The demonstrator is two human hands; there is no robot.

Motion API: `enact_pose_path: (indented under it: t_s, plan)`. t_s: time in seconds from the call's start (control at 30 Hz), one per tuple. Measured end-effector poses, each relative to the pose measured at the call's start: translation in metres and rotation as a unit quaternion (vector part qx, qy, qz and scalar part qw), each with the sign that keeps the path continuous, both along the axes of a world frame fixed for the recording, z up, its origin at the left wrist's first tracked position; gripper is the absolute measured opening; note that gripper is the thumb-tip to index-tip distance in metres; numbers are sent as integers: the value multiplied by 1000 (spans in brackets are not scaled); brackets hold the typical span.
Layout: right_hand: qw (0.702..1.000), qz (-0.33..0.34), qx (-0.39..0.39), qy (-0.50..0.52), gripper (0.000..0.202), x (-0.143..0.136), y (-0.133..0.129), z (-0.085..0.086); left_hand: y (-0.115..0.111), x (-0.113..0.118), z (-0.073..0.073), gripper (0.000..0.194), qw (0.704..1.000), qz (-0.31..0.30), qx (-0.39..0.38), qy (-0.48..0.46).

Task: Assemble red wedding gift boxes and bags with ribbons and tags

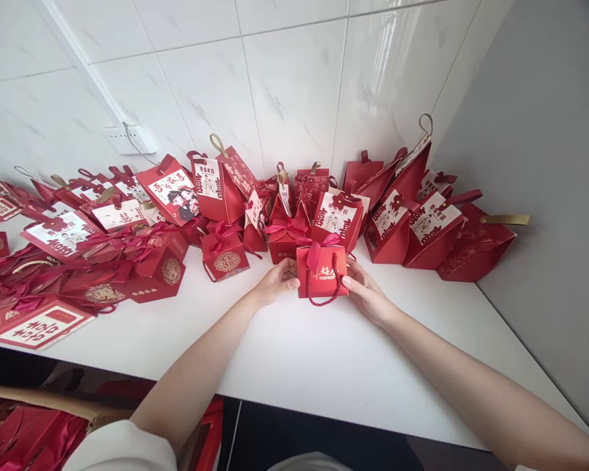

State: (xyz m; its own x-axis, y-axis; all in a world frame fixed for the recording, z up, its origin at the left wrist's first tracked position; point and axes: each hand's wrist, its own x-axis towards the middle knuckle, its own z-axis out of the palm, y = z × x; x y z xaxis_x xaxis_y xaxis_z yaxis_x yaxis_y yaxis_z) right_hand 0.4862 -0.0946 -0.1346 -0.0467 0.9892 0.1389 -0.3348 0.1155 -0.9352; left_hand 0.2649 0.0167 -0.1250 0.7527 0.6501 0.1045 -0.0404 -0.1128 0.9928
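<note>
A small red gift box (322, 288) with gold writing, a ribbon bow on top and a twisted cord handle stands upright on the white table, facing me. My left hand (281, 282) grips its left side and my right hand (366, 291) its right side, thumbs toward the front; the fingertips behind the box are hidden. Just behind it sit another bowed red box (282, 247) and a taller box with a white printed label (338, 212). Left of my left hand stands a red box with a round gold emblem (226, 260).
Many red gift boxes crowd the table's left side, such as one labelled in white (39, 324). Tall pointed boxes (434, 226) line the right, near a grey panel (544, 163). A socket (130, 139) is on the tiled wall. Below the front edge, a carton (95, 411) holds more boxes.
</note>
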Motion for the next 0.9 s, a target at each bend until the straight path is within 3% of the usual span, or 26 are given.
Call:
enact_pose_path:
  t_s: [0.23, 0.4, 0.57, 0.67, 0.8, 0.9]
  plan:
    - [998, -62, 21, -22, 58, -3, 0, -3, -10, 2, 11, 73, 999, 4, -17, 32]
    - [987, -115, 81, -83, 63, -10, -4, -3, -10, 1, 9, 70, 999, -35, -17, -10]
    - [983, -93, 111, -117, 67, -13, -11, 2, -6, -2, 7, 77, 998, -27, -25, -57]
    - [993, -68, 82, -57, 64, -11, -10, 5, -6, -6, 13, 73, 996, -41, -30, -77]
    - [996, -80, -22, 29, 60, -8, -5, 4, -6, -11, 19, 67, 993, -77, -83, -46]
    - [991, -123, -41, 20, 50, -5, 0, 1, 0, -11, 15, 56, 994, -14, -108, 9]
